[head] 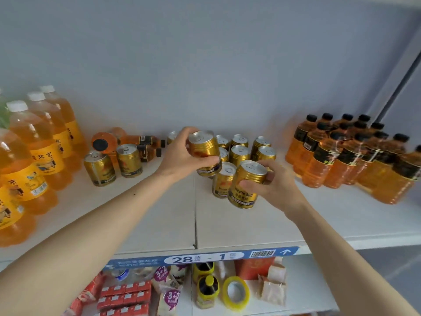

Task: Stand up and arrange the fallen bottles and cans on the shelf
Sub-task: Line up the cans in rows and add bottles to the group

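Observation:
My left hand (182, 156) grips a gold can (204, 148) upright, lifted above the white shelf (159, 220). My right hand (276, 182) grips another gold can (247, 185) near the shelf's middle, beside a standing can (224, 179). Behind them stands a cluster of several upright gold cans (239, 153). Two more cans (114, 164) stand to the left. Small orange bottles with black caps (139, 144) lie on their sides behind those two.
Tall orange bottles with white caps (34, 144) stand at the left. Black-capped orange bottles (350, 153) stand grouped at the right. The shelf's front edge carries a blue label strip (205, 257). A lower shelf holds snack packs and a tape roll (235, 293).

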